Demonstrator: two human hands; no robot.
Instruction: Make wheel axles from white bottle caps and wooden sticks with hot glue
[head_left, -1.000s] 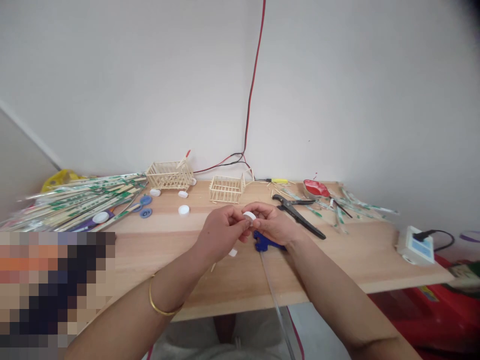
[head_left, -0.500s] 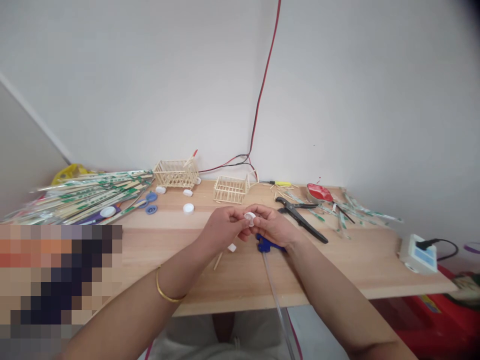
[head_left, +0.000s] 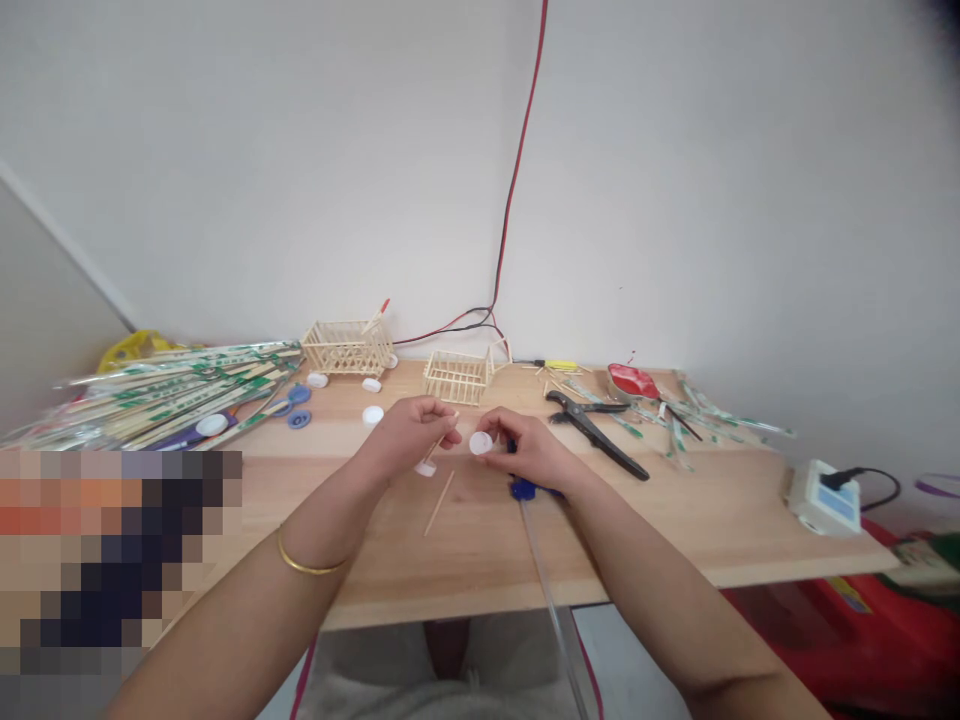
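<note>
Half a second ago your hands met over one cap; now they have drawn apart. Your left hand point(head_left: 411, 432) has moved left and pinches a thin wooden stick point(head_left: 441, 436), which slants down to a small white cap point(head_left: 425, 467) on its lower end, just above the wooden table point(head_left: 675, 510). Your right hand point(head_left: 529, 450), palm down over the blue glue gun point(head_left: 523, 489), grips the white bottle cap point(head_left: 481, 442) in its fingertips. A loose stick point(head_left: 439, 502) lies between your wrists.

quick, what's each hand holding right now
left hand: closed, pinching a thin stick
right hand: closed, holding a white cap at the fingertips
</note>
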